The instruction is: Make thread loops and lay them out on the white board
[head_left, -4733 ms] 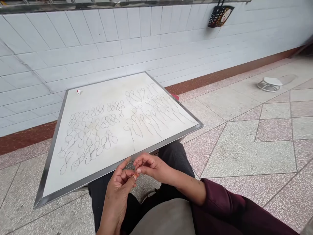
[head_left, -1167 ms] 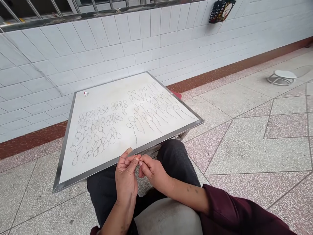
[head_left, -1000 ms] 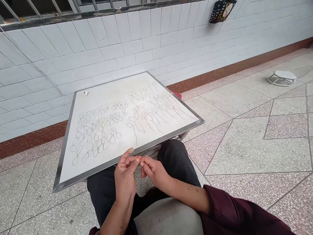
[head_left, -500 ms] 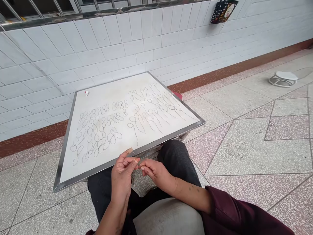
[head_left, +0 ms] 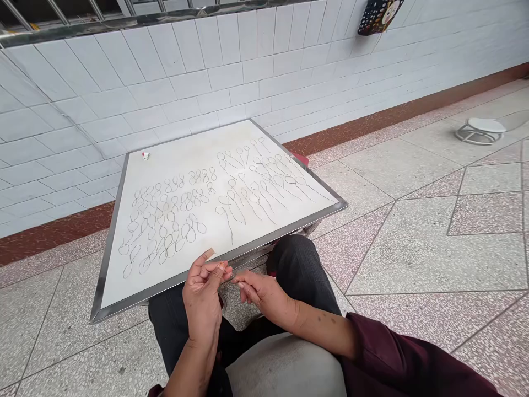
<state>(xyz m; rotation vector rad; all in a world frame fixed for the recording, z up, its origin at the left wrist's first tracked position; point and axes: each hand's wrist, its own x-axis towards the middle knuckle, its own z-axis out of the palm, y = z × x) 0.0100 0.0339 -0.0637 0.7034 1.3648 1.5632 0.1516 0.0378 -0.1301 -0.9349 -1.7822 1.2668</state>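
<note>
Near the front edge of a white table [head_left: 182,165], my left hand [head_left: 204,292] pinches a thin wire between thumb and fingers, with a tan wrap on one raised fingertip. Just to its right my right hand [head_left: 262,292] is closed on the same thin wire, a small gap apart from the left. On the left part of the table lie several wire pieces bent into double loops [head_left: 190,234]. Single-loop wires with long tails [head_left: 231,229] are spread over the right part.
A small white and red item [head_left: 145,156] sits at the table's back left corner. A dark patterned bag [head_left: 378,16] hangs on the tiled wall. On the floor at the right stands a low white stool [head_left: 481,129]. My knees are under the table's front edge.
My left hand has moved slightly left, so the gap between my hands has widened, with a short bit of wire showing between them.
</note>
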